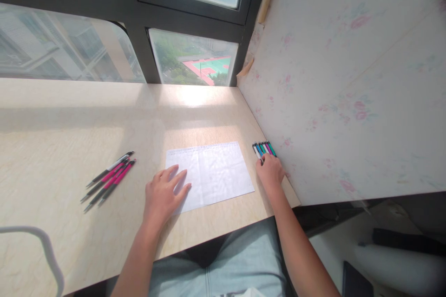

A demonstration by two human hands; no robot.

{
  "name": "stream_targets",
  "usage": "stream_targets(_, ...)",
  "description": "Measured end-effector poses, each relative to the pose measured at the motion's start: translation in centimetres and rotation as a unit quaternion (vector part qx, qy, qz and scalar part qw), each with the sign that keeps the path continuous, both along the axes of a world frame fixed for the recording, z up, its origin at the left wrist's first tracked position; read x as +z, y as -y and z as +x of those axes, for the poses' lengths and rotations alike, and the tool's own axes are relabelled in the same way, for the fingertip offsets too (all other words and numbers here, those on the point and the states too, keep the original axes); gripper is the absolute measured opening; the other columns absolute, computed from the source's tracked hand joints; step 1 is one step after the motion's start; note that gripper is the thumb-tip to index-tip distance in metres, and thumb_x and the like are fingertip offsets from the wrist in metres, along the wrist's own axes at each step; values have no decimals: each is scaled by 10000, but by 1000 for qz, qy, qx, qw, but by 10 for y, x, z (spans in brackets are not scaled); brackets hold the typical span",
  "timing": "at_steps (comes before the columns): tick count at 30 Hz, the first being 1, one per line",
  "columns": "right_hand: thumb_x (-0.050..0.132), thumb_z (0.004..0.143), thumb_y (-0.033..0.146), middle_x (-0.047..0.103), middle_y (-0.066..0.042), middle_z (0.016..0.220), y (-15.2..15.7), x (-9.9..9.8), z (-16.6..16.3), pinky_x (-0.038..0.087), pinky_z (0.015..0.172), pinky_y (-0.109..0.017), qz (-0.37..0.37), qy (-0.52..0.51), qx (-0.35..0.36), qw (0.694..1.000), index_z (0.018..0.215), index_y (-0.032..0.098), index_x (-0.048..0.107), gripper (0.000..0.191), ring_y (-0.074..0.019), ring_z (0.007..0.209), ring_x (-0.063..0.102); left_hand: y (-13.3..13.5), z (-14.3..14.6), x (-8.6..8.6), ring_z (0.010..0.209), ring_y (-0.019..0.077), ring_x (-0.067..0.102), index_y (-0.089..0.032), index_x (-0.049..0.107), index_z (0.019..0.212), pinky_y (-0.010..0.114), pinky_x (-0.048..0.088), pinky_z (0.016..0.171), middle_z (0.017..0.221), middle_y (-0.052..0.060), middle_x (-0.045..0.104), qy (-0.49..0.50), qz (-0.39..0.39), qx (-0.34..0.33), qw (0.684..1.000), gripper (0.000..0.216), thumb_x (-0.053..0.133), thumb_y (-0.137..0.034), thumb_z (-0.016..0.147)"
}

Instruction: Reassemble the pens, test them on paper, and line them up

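A sheet of white paper (216, 167) with faint writing along its top edge lies flat on the table. My left hand (165, 192) rests on the paper's left side, palm down, fingers spread and nothing held. To the right of the sheet, close to the wall, several pens (264, 147) in white, blue, purple and green lie side by side in a row. My right hand (271, 171) is at their lower ends, its fingers curled and closed on a pen there. Its fingers hide the pens' lower parts, so which pen is gripped cannot be made out.
Several pink and black pens (113, 178), one of them silvery, lie in a loose bunch to the left. A grey cable (45, 241) curves over the table's (69, 139) near left corner. The flowered wall (331, 93) bounds the right side; windows stand behind.
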State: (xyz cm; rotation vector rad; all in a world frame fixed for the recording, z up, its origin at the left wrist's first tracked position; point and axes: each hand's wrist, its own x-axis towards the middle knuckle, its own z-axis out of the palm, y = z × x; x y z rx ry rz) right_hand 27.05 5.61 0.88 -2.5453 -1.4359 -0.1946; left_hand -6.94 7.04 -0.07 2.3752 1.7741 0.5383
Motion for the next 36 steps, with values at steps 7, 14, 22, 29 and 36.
stream_targets(7,479,870,235,669,-72,829,14,-13,-33,295,577,-272,79,-63,101,990,880,186,660,188,-178,720,558,-1,-1,-5,1185,348,464,-295,666,1167,505,373,912,1342,92,566,20,7,-5,1000,352,532,-428,870)
stream_targets(14,454,871,269,667,-56,775,26,-28,-68,298,580,-265,74,-125,228,963,812,191,644,214,-164,676,562,7,-1,-1,1192,333,465,-297,662,1157,505,377,936,1331,86,570,41,2,-9,999,340,595,-402,840)
stream_targets(22,510,866,395,663,-45,718,32,-39,-54,383,613,-280,135,-241,205,939,838,177,668,270,-176,637,580,14,-11,-1,1066,239,590,-231,659,1110,412,440,938,1153,86,666,135,31,12,990,264,532,-263,881)
stream_targets(29,594,809,488,621,-39,651,36,-47,-46,422,580,-285,249,-334,94,904,862,128,686,375,-171,581,550,13,-64,13,1015,295,594,-129,606,1168,433,444,887,1093,157,660,-28,104,185,977,333,442,-232,897)
stream_targets(36,599,796,500,638,-52,665,34,-44,-48,437,587,-292,255,-354,85,896,853,120,692,396,-172,588,557,12,-67,12,1013,324,556,-132,585,1171,446,434,825,1145,177,616,-149,53,154,975,346,453,-260,878)
